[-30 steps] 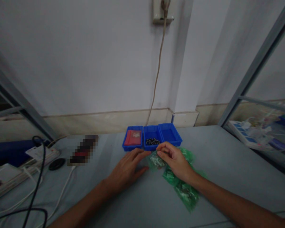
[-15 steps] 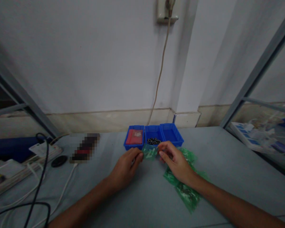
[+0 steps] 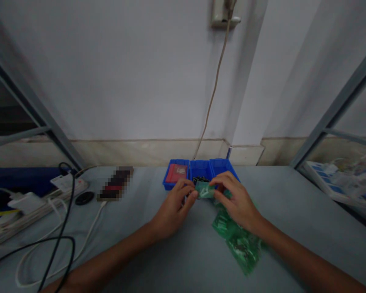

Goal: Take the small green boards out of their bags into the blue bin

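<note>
A small green plastic bag (image 3: pixel 204 190) is held above the grey table between both hands. My left hand (image 3: pixel 173 211) pinches its left edge and my right hand (image 3: pixel 237 203) pinches its right edge. More green bags (image 3: pixel 240 242) lie on the table under my right wrist. Just behind the hands stand three joined blue bins (image 3: pixel 201 167): the left one holds a red packet (image 3: pixel 176 173), the middle one small dark parts (image 3: pixel 200 179), and the right one is partly hidden by my right hand.
A power strip with plugs and black and white cables (image 3: pixel 53 228) lies at the left. A blurred dark object (image 3: pixel 116 189) sits left of the bins. A cord (image 3: pixel 214 93) runs down the wall. A metal frame (image 3: pixel 332 114) and shelf items stand at the right.
Both hands have lifted one green bag from the table and brought it up in front of the bins; the left hand went from flat on the table to pinching the bag.
</note>
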Action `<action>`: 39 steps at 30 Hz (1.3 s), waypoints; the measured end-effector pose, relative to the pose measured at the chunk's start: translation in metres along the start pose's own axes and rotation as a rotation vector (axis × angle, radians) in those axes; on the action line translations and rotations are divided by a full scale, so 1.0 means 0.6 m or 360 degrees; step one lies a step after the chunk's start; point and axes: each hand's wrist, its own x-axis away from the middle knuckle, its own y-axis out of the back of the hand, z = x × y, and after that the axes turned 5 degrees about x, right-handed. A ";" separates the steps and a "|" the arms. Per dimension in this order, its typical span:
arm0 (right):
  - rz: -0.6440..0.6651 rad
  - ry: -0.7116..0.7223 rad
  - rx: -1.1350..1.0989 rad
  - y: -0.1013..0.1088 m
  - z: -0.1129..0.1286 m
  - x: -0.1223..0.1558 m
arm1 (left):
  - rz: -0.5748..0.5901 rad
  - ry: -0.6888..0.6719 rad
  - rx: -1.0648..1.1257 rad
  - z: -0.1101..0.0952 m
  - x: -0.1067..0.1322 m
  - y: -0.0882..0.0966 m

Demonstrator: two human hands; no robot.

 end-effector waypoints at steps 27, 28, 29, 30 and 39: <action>0.0003 0.0055 0.0202 -0.018 -0.052 0.028 | -0.0317 -0.0083 0.0019 0.067 -0.006 -0.054; 0.0018 0.0095 0.0218 -0.016 -0.052 0.029 | -0.0312 -0.0074 0.0043 0.067 -0.005 -0.054; 0.0040 0.0133 0.0226 -0.015 -0.051 0.030 | -0.0308 -0.0066 0.0062 0.066 -0.005 -0.054; 0.0062 0.0167 0.0234 -0.014 -0.050 0.031 | -0.0305 -0.0059 0.0080 0.065 -0.004 -0.053; 0.0056 0.0217 0.0295 -0.020 -0.031 0.038 | -0.0290 -0.0037 0.0177 0.058 0.003 -0.064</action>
